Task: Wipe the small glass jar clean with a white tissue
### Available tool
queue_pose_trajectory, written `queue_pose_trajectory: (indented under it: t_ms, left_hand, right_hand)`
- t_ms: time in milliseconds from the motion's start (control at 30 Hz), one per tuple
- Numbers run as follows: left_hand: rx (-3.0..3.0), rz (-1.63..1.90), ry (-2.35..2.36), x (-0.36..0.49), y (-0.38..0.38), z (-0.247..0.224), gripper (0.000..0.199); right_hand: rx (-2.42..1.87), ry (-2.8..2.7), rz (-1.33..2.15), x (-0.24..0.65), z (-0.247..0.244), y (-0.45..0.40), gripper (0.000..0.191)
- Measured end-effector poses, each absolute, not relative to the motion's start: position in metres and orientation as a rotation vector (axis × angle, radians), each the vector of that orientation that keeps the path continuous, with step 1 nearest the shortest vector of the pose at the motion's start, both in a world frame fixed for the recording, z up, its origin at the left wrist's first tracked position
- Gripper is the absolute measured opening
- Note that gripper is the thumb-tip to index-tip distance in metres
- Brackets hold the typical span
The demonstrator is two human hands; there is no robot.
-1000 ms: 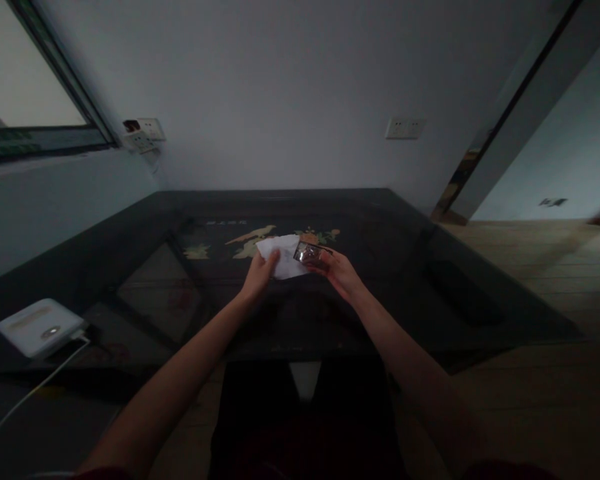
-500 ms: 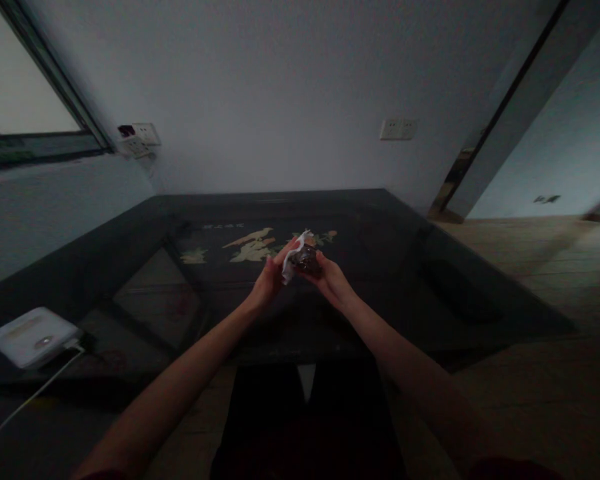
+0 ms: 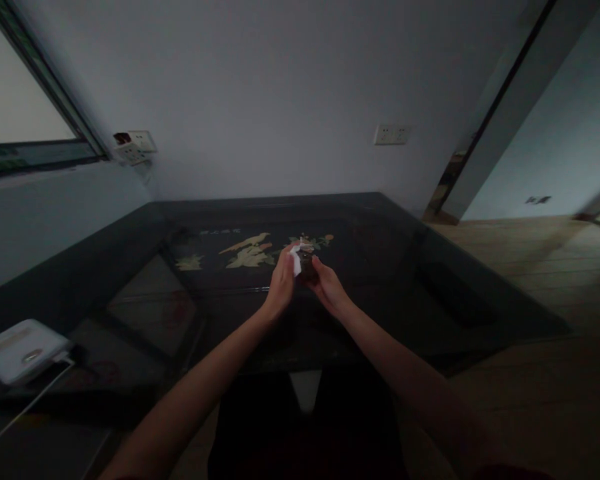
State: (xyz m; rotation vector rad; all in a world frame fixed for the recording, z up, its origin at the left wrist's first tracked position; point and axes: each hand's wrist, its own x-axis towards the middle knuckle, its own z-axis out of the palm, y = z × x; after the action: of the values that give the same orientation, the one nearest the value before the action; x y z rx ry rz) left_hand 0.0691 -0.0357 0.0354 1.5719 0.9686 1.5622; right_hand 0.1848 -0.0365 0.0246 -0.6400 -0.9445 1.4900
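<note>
Both my hands meet over the middle of a dark glossy table [image 3: 380, 313]. My left hand [image 3: 281, 277] is closed on a crumpled white tissue [image 3: 297, 260], pressing it against the left side of a small dark brown object [image 3: 307, 267]. The object looks shiny and rounded; its kind is too dark to make out. My right hand [image 3: 326, 283] grips that object from the right, thumb on its near top side. Its underside is hidden by my fingers.
A white box-shaped device [image 3: 25, 350] with a white cable [image 3: 30, 407] lies at the table's left. A dark oblong thing [image 3: 455, 293] shows at the right. Wall sockets [image 3: 391, 135] and a window [image 3: 30, 80] are beyond.
My left hand has closed further round, folding the tissue tighter against the dark object. My right hand keeps its grip on the object. The view has shifted slightly.
</note>
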Motion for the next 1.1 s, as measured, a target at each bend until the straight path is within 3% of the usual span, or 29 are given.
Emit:
queue_pose_trajectory:
  t_ms: [233,533,867,1100]
  left_hand:
    - [2.091,1.651,1.036,0.069,-0.043,0.029,0.05]
    - [1.451,1.522,1.045,0.057,-0.022,0.026,0.061]
    - [2.139,1.636,0.994,0.063,-0.04,0.028,0.051]
    - [1.723,1.585,1.042,0.057,-0.031,0.03,0.049]
  right_hand:
    - [-0.708,-1.027,1.35,0.181,0.02,-0.037,0.043]
    - [-0.728,-1.1,1.297,0.185,0.026,-0.041,0.047]
    - [-0.774,-1.085,1.27,0.184,0.024,-0.039,0.04]
    - [-0.801,-1.189,1.154,0.185,0.025,-0.041,0.045]
